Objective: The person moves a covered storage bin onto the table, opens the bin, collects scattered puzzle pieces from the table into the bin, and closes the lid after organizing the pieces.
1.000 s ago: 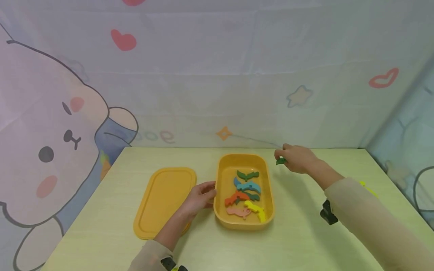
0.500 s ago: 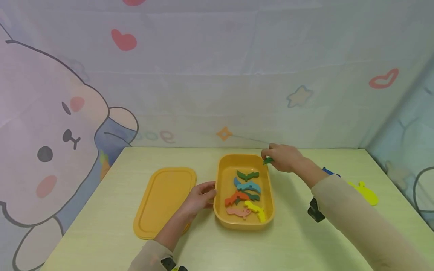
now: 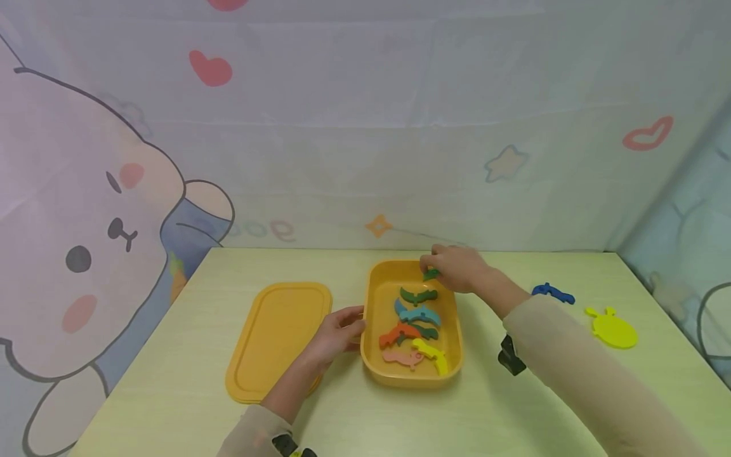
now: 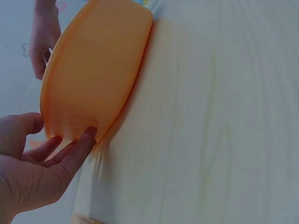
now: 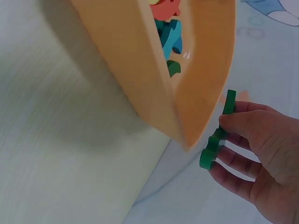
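My right hand [image 3: 455, 270] pinches a green animal-shaped piece [image 5: 217, 139] between thumb and fingers, above the far right corner of the yellow-orange box [image 3: 377, 279]. Fingertips of my left hand [image 4: 49, 163] touch the outer left wall of the box, and its thumb lies by the rim. Inside the box lie flat animal-shaped pieces: a green one [image 3: 419, 296] towards the back, a light blue one [image 3: 421, 314], an orange one [image 3: 396, 335], a yellow one [image 3: 432, 355] and a pink one [image 3: 402, 359]. Dark green parts show partly covered beneath the orange one.
A yellow-orange lid [image 3: 280, 339] lies flat on the table [image 3: 177, 355], left of the box. To the right are a blue piece [image 3: 554, 293] and a yellow round-bodied piece with two knobs [image 3: 615, 331]. A printed cloth [image 3: 342, 95] hangs behind the table.
My right hand has moved left with the green piece, from right of the box to over its far right corner. The blue and yellow pieces have come into view. The left hand stays put.
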{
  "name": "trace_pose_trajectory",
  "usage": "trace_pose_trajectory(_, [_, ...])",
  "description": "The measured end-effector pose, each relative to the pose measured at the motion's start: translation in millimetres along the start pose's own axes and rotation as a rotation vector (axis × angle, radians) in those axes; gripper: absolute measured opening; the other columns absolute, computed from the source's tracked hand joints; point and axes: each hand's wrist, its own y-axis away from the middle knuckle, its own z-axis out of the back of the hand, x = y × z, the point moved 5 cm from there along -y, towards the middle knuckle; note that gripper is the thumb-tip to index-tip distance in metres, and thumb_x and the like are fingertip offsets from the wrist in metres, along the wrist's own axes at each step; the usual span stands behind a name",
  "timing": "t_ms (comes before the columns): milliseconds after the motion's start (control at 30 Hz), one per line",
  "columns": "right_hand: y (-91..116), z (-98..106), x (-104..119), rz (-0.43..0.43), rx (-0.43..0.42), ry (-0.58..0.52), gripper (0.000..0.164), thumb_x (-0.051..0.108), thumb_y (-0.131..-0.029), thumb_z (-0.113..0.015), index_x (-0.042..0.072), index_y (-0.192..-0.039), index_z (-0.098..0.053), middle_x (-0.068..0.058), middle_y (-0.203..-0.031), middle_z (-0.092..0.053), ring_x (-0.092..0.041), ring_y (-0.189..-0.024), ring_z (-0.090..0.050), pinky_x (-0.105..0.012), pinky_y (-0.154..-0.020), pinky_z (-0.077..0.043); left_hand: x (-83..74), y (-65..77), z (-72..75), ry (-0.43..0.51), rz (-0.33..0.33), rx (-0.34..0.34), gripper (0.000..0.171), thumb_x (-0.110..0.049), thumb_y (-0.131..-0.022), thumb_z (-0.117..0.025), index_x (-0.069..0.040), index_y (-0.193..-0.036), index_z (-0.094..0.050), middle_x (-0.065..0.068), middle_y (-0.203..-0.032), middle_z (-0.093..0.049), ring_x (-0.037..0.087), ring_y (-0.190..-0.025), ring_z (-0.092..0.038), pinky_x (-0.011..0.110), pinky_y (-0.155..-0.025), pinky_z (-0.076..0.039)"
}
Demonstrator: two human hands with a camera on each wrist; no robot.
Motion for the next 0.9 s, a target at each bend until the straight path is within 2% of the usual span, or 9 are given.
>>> trace_pose_trajectory(267, [-11.2,-4.4,11.6,0.011,0.044,-0.051,0.02,0.012,-0.087,-0.062,0.019,-0.106,-0.061,-0.004,-0.095,-0.054,-0.022,-0.075,-0.055,-0.032,-0.058,-0.048,-0.6,0.4,-0.7,0.004,-0.002,0.0,0.044,-0.014,-0.094,-0.05,0.001,-0.134,-0.043,0.022,-0.126,-0.051,0.027,-0.101,-0.059,0.037,-0.078,-0.055])
trace_pose_trajectory(400, [-16.1,-6.5,15.4,0.006,0.062,-0.043,0.022,0.011,-0.088,-0.059,0.019,-0.109,-0.061,-0.005,-0.098,-0.055,-0.022,-0.078,-0.056,-0.033,-0.061,-0.049,-1.5,0.9,-1.3,0.005,-0.001,-0.001,0.045,-0.014,-0.094,-0.05,0.001,-0.135,-0.042,0.022,-0.127,-0.051,0.028,-0.102,-0.059,0.037,-0.078,-0.055])
trace_pose_trajectory(900, [-26.3,-15.5,26.6,-0.005,0.085,-0.043,0.024,0.009,-0.089,-0.056,0.02,-0.11,-0.062,-0.005,-0.097,-0.054,-0.021,-0.077,-0.054,-0.031,-0.06,-0.048,-1.2,2.3,-1.8,-0.015,0.01,-0.014,0.044,-0.014,-0.093,-0.05,0.001,-0.134,-0.043,0.021,-0.124,-0.052,0.028,-0.099,-0.06,0.036,-0.077,-0.055])
